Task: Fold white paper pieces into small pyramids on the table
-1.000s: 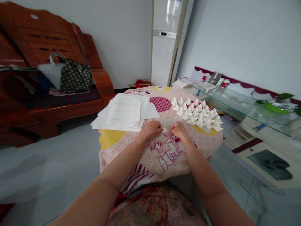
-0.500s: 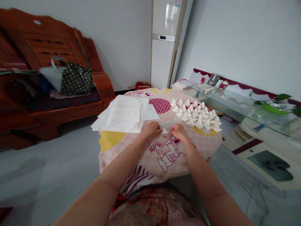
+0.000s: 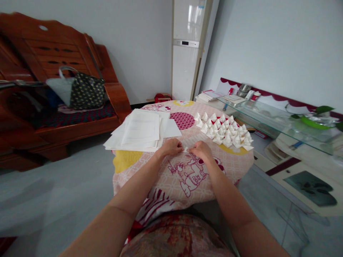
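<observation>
A small folded piece of white paper [image 3: 185, 150] is pinched between my two hands, low over the table. My left hand [image 3: 173, 147] has its fingers closed on the paper's left side. From the right, my right hand [image 3: 200, 150] grips the other side, fingertips curled in. Much of the paper is hidden by the fingers. Several white folded paper pieces [image 3: 227, 141], pointed on top, stand in rows beyond my right hand. Left of my hands lies a loose stack of white paper sheets [image 3: 142, 125].
A patterned cloth [image 3: 160, 182] covers the round table. To the right stands a glass-topped cabinet [image 3: 278, 126] with a green dish [image 3: 316, 122] and booklets [image 3: 209, 95]. A wooden bench [image 3: 64, 134] with bags [image 3: 87, 91] is at left, and a tall white air conditioner [image 3: 184, 67] behind.
My hands have drawn closer together around the folded paper, and less of it shows between the fingers. The paper stack and the rows of folded pieces stay in place.
</observation>
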Action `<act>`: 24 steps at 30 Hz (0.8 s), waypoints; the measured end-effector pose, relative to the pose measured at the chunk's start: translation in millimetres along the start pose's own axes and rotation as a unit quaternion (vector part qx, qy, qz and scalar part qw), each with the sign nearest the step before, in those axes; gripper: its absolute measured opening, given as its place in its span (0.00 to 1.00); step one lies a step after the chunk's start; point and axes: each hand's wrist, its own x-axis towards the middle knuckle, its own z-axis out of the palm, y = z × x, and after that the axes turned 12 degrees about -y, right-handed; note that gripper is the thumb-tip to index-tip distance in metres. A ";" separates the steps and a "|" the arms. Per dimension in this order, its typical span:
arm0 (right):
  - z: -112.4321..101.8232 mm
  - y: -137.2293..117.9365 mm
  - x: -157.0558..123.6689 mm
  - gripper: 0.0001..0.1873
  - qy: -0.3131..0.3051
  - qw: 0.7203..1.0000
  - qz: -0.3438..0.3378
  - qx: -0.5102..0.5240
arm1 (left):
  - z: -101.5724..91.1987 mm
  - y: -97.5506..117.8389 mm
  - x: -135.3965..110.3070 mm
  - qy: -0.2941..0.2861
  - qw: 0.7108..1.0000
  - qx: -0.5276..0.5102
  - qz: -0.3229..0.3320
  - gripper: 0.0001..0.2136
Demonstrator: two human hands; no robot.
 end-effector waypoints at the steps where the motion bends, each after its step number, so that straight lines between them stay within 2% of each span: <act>1: 0.1 0.2 0.1 0.23 0.001 1.000 -0.002 -0.001 | 0.5 0.4 -0.6 0.004 1.000 0.007 -0.002 0.12; 10: 3.0 3.0 4.2 0.21 0.010 1.000 -0.002 -0.011 | 6.1 7.3 -6.5 0.021 0.999 0.023 -0.022 0.12; 20: 4.0 4.4 5.1 0.24 0.007 1.000 -0.001 -0.007 | 4.0 14.6 -5.8 -0.017 0.991 0.130 -0.025 0.15; 24: 4.8 4.5 4.6 0.25 0.012 1.000 -0.007 -0.013 | 6.8 15.7 -7.9 -0.004 0.990 0.138 -0.041 0.15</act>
